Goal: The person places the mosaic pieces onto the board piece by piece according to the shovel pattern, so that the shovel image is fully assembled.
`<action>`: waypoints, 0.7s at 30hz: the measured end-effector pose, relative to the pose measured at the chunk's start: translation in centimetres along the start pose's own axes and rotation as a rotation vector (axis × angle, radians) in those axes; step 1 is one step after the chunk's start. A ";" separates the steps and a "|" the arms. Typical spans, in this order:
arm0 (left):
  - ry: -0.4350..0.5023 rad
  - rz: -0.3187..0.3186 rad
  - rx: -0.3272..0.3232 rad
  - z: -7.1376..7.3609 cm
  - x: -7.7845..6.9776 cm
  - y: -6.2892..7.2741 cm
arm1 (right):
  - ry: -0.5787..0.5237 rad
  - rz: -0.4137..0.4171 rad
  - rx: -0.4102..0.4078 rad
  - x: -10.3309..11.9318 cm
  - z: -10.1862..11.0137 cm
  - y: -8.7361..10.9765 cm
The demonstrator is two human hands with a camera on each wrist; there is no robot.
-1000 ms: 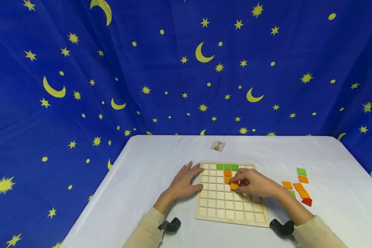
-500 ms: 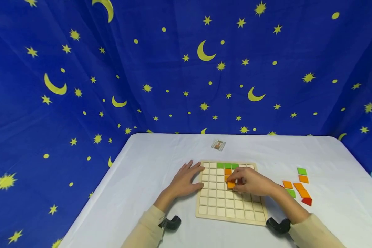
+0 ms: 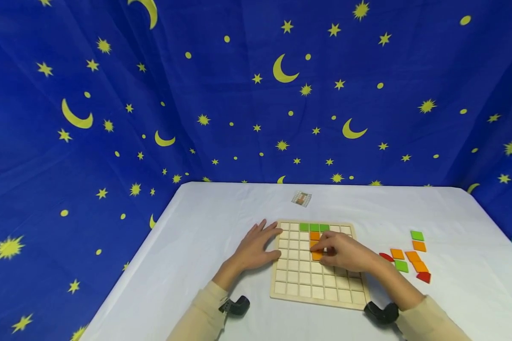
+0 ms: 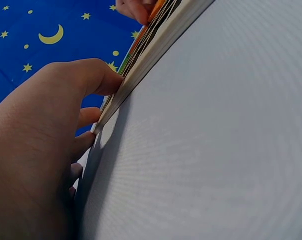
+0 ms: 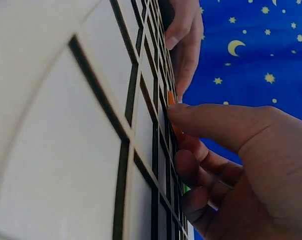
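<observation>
A square wooden grid board (image 3: 298,292) lies on the white table. Three green tiles (image 3: 314,227) fill cells in its top row, with orange tiles (image 3: 315,235) in the column below the middle one. My right hand (image 3: 345,251) pinches an orange tile (image 3: 317,255) at the lower end of that column; in the right wrist view, thumb and fingers are at this orange tile (image 5: 176,132), low against the grid. My left hand (image 3: 253,248) rests at the board's left edge, fingers spread; in the left wrist view its thumb (image 4: 103,77) touches the board's side.
Right of the board lie loose orange tiles (image 3: 419,246), green tiles (image 3: 417,235) and red pieces (image 3: 424,277), some overlapping. Behind the board is a small picture card (image 3: 301,199) with a grid pattern. A blue star-printed cloth (image 3: 239,94) hangs around the table.
My right hand has moved slightly left with the orange tile, which now lines up under the orange column. A red piece beside my right forearm has come into view. My left hand stays put.
</observation>
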State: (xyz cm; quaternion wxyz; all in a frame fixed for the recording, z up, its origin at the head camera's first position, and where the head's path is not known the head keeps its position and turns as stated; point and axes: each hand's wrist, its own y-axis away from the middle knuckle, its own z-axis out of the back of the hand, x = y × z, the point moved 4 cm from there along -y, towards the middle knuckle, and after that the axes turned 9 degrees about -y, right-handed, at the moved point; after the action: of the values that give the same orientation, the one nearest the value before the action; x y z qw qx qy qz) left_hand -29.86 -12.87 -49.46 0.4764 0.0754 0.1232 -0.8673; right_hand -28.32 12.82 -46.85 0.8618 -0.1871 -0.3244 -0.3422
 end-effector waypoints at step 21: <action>0.004 -0.003 -0.006 0.0 0.0 0.0 | 0.016 0.009 -0.003 0.3 0.2 0.1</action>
State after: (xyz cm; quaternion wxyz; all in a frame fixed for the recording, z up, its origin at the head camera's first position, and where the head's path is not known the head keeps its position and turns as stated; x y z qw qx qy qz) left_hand -29.86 -12.87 -49.43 0.4752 0.0755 0.1269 -0.8674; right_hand -28.13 12.88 -46.56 0.8655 -0.1872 -0.3162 -0.3404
